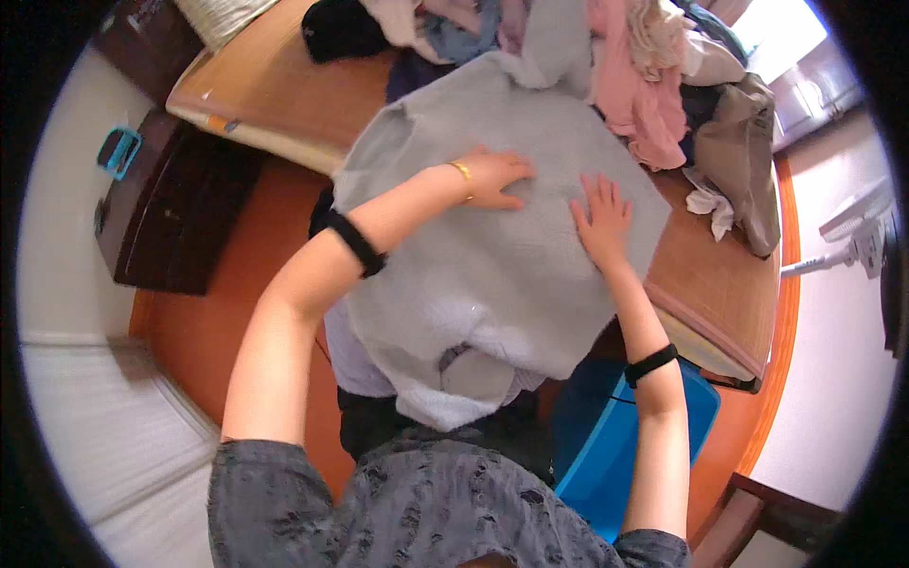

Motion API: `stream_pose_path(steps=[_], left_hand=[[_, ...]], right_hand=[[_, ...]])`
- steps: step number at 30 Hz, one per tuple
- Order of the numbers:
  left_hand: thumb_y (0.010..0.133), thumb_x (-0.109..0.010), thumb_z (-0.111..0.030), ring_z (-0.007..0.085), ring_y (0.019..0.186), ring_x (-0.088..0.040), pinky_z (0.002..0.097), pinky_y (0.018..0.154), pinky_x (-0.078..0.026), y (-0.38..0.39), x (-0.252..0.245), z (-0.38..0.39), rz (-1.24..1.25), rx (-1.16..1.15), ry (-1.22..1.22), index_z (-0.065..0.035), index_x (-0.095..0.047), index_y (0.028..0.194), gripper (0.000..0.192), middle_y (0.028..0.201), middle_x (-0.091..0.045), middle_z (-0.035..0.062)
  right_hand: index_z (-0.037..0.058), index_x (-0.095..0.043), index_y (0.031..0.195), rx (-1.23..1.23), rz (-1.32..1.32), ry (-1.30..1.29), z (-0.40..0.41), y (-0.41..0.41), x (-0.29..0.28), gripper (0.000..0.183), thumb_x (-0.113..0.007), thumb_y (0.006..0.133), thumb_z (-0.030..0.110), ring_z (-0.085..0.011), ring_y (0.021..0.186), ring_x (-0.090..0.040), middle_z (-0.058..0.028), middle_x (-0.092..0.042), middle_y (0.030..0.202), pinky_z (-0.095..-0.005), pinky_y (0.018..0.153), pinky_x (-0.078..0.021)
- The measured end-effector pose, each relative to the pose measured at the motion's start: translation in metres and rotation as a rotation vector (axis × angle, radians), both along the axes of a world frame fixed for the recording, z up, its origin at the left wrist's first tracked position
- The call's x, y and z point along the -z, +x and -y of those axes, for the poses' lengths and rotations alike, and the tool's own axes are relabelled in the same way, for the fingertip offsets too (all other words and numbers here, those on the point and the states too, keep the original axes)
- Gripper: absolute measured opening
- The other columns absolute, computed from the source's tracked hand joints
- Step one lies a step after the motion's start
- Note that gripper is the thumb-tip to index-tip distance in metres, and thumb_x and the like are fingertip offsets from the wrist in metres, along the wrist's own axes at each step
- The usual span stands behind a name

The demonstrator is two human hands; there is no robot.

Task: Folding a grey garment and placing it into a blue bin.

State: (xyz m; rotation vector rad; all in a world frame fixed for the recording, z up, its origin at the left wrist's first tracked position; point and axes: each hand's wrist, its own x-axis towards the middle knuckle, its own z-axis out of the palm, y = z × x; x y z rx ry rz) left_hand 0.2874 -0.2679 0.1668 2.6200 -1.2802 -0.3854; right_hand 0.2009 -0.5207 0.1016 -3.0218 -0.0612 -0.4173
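Note:
A light grey knit garment (490, 263) lies spread over the front of a mat-topped bed (305, 99) and hangs down toward my lap. Flat on its upper middle rests my left hand (497, 179), fingers apart, with a gold bracelet (460, 170) at the wrist. My right hand (605, 224) presses palm down on the right part of the cloth, its fingers also spread. Neither hand grips the fabric. Near my body the neckline (454, 355) of the garment shows, slightly bunched. Other pale cloth (358, 362) peeks out below it on the left.
Behind the garment is a heap of clothes, with pink cloth (632, 85) and brown trousers (742, 156). A black cap-like item (341, 32) lies farther left. Below right stands a blue plastic bin (603, 447). A dark cabinet (177, 206) is left, a fan (863, 241) right.

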Motion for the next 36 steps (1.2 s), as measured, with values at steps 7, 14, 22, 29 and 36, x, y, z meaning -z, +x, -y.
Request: stream_pose_path(steps=[7,14,22,29,36], left_hand=[[0.081,-0.061,0.000,0.0253,0.099,-0.061,0.0341,0.086,-0.049,-0.154,0.005,-0.177,0.170,-0.385,-0.701,-0.0059,-0.065,0.101,0.022,0.108,-0.064,0.0098],[0.078,-0.059,0.004,0.0211,0.088,-0.064,0.0292,0.078,-0.051,-0.252,0.054,-0.239,0.084,-0.834,-0.705,-0.0024,-0.066,0.092,0.017,0.092,-0.066,0.0093],[0.074,-0.055,0.010,0.0317,0.127,-0.042,0.0390,0.103,-0.038,-0.224,0.048,-0.197,0.226,-0.723,-0.775,-0.0150,-0.053,0.127,0.059,0.138,-0.042,0.0123],[0.068,-0.064,0.007,0.0400,0.135,-0.027,0.0463,0.109,-0.030,-0.165,0.033,-0.199,0.383,-0.579,-0.609,-0.0246,-0.048,0.135,0.076,0.149,-0.029,0.0124],[0.068,-0.071,-0.002,0.0417,0.132,-0.031,0.0467,0.107,-0.033,-0.104,0.029,-0.200,0.383,-0.515,-0.604,-0.0205,-0.057,0.123,0.060,0.147,-0.033,0.0126]], right_hand=[[0.0026,-0.061,0.117,-0.283,-0.310,0.940,-0.055,-0.114,-0.073,0.033,-0.061,0.085,0.013,-0.0255,0.120,-0.052,-0.0145,-0.058,0.125,-0.0359,0.102,-0.0383],[0.0059,-0.055,0.125,-0.873,-0.510,0.489,-0.131,-0.201,-0.077,0.053,-0.072,0.078,0.022,-0.0335,0.109,-0.055,-0.0151,-0.059,0.118,-0.0405,0.087,-0.0477],[0.0054,-0.059,0.119,-0.968,-0.634,0.584,-0.159,-0.212,-0.073,0.043,-0.059,0.076,0.007,-0.0313,0.069,-0.060,-0.0151,-0.060,0.076,-0.0408,0.064,-0.0483],[0.0069,-0.060,0.122,-0.965,-0.895,1.037,-0.137,-0.203,-0.192,0.047,-0.058,0.076,-0.001,-0.0232,0.060,-0.055,-0.0096,-0.057,0.074,-0.0320,0.056,-0.0449],[0.0051,-0.072,0.083,-0.901,-0.245,0.887,-0.092,-0.137,-0.251,0.021,-0.062,0.066,-0.004,-0.0122,0.053,-0.054,-0.0022,-0.059,0.059,-0.0259,0.046,-0.0393]])
